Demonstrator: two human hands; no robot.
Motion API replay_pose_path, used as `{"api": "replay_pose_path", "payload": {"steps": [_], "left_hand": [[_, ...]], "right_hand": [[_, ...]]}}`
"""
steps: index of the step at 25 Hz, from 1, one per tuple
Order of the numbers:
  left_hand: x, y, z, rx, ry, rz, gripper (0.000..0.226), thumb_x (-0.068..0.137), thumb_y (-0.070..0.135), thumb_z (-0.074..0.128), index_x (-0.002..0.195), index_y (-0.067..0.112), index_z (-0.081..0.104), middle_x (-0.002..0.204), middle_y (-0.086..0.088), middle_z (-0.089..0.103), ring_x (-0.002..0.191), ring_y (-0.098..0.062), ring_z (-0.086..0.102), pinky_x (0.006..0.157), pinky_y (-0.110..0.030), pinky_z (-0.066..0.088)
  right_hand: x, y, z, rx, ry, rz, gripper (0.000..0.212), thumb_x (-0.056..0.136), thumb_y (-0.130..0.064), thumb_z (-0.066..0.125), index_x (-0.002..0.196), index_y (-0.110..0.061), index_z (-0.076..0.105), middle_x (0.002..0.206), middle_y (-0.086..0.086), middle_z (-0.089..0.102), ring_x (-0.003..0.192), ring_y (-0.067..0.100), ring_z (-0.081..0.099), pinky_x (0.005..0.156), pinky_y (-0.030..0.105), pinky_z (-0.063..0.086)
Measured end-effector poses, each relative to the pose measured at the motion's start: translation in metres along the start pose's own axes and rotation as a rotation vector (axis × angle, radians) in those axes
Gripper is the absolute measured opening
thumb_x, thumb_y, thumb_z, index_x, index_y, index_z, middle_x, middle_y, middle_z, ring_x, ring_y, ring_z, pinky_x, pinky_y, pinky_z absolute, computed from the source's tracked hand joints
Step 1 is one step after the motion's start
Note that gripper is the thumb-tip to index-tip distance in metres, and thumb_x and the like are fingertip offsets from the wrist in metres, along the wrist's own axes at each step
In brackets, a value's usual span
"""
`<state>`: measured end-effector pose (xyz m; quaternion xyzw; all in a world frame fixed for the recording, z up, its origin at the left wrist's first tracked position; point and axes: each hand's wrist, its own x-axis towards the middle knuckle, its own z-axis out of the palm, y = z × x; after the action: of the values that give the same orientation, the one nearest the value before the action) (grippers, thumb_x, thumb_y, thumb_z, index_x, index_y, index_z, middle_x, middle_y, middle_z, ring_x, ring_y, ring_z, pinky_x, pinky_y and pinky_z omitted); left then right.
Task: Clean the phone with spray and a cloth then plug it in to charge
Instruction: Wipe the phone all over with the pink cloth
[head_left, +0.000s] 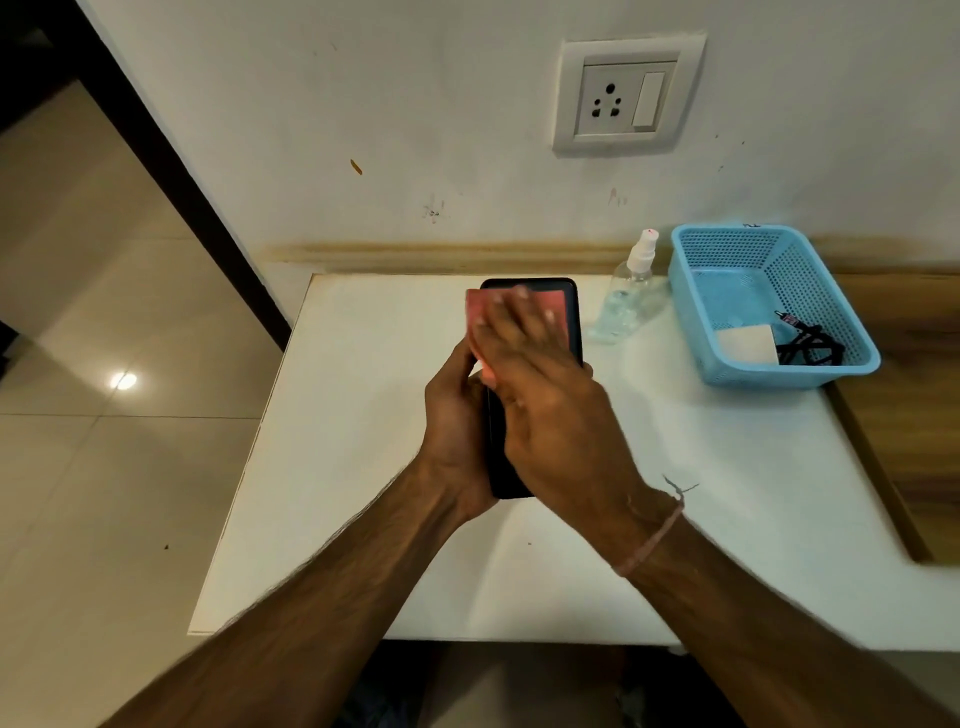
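The white rectangular tabletop (363, 467) stands against the wall, with tiled floor (104, 322) to its left and a brown wooden surface (914, 395) along its right side. Over its middle, the left hand (452, 421) grips the black slab phone (500, 460) by its left edge. The right hand (545, 405) lies on top, pressing a pink cloth (560, 305) onto the phone's far half. Right of the phone, near the wall, stands a clear plastic spray bottle (626, 299) — just beside it, further right, sits a blue perforated plastic basket (691, 317). In the basket's near end lie a white charger block (748, 344) and, to its right, a black coiled cable (808, 347). A white wall socket (626, 96) sits on the wall above the bottle.
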<state>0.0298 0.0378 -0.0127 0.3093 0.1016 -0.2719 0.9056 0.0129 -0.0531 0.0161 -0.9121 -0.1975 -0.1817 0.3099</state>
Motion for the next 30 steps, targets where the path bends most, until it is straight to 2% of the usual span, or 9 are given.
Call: {"api": "replay_pose_path", "payload": {"steps": [3,6,8,12,16,20,23,27,30], "left_hand": [[0.000,0.004,-0.004,-0.011,0.013,0.022,0.062,0.088,0.060,0.054,0.125,0.012,0.069,0.131,-0.010,0.065,0.121,-0.032,0.061,0.112,-0.045,0.038],[0.002,0.006,-0.006,0.036,0.015,0.002,0.061,0.088,0.063,0.055,0.121,0.014,0.070,0.119,-0.010,0.067,0.108,-0.030,0.063,0.104,-0.042,0.045],[0.002,0.004,-0.003,0.069,0.044,-0.017,0.060,0.085,0.064,0.057,0.114,0.014,0.073,0.111,-0.011,0.071,0.100,-0.031,0.067,0.096,-0.040,0.050],[0.000,-0.002,-0.002,0.023,0.049,-0.005,0.063,0.080,0.059,0.061,0.123,0.014,0.071,0.132,-0.012,0.066,0.124,-0.031,0.061,0.109,-0.044,0.043],[-0.001,0.003,-0.001,0.031,0.045,-0.002,0.054,0.084,0.060,0.060,0.110,0.015,0.073,0.109,-0.010,0.070,0.097,-0.030,0.068,0.089,-0.039,0.054],[-0.001,0.001,0.001,0.059,0.069,-0.031,0.055,0.085,0.062,0.056,0.105,0.014,0.075,0.107,-0.011,0.072,0.098,-0.031,0.068,0.091,-0.038,0.052],[-0.005,0.005,0.001,0.028,0.062,-0.026,0.063,0.084,0.058,0.056,0.125,0.012,0.070,0.136,-0.013,0.063,0.120,-0.031,0.063,0.109,-0.041,0.042],[-0.004,0.008,0.001,0.033,0.054,-0.018,0.055,0.083,0.061,0.060,0.109,0.014,0.069,0.109,-0.009,0.067,0.102,-0.030,0.063,0.100,-0.043,0.044],[-0.003,0.009,-0.001,0.053,0.067,-0.043,0.056,0.084,0.063,0.057,0.110,0.015,0.069,0.109,-0.011,0.066,0.106,-0.031,0.060,0.101,-0.043,0.044]], "right_hand": [[0.004,0.010,-0.010,-0.017,-0.027,-0.052,0.044,0.096,-0.004,0.039,0.139,-0.003,0.048,0.150,0.011,0.041,0.144,0.026,0.030,0.118,0.045,0.028],[0.012,0.036,-0.029,-0.010,0.078,0.131,0.044,0.099,-0.003,0.045,0.143,-0.007,0.042,0.153,0.009,0.035,0.146,0.023,0.025,0.119,0.037,0.026],[0.011,0.034,-0.027,0.000,0.084,0.130,0.044,0.100,-0.003,0.046,0.144,-0.005,0.041,0.153,0.009,0.034,0.146,0.024,0.024,0.119,0.038,0.025],[0.000,0.004,-0.005,0.015,-0.042,-0.078,0.047,0.092,0.003,0.045,0.139,-0.001,0.048,0.150,0.012,0.041,0.144,0.026,0.030,0.117,0.048,0.029],[0.009,0.026,-0.023,-0.034,0.041,0.032,0.043,0.098,-0.002,0.045,0.141,-0.002,0.045,0.151,0.012,0.038,0.145,0.027,0.028,0.116,0.048,0.031],[0.006,0.018,-0.019,-0.014,0.076,0.076,0.042,0.098,-0.004,0.046,0.140,-0.001,0.046,0.150,0.014,0.039,0.144,0.029,0.028,0.116,0.049,0.030],[-0.001,-0.001,-0.005,0.018,-0.015,-0.076,0.042,0.095,-0.001,0.046,0.137,-0.001,0.049,0.148,0.013,0.042,0.144,0.027,0.030,0.118,0.047,0.026],[0.008,0.024,-0.022,-0.020,0.086,0.051,0.040,0.098,-0.008,0.048,0.138,-0.005,0.050,0.149,0.011,0.042,0.144,0.025,0.028,0.115,0.045,0.033],[0.004,0.027,-0.020,0.009,0.089,0.040,0.039,0.098,-0.010,0.051,0.137,-0.006,0.052,0.149,0.011,0.042,0.145,0.026,0.029,0.116,0.037,0.032]]}}
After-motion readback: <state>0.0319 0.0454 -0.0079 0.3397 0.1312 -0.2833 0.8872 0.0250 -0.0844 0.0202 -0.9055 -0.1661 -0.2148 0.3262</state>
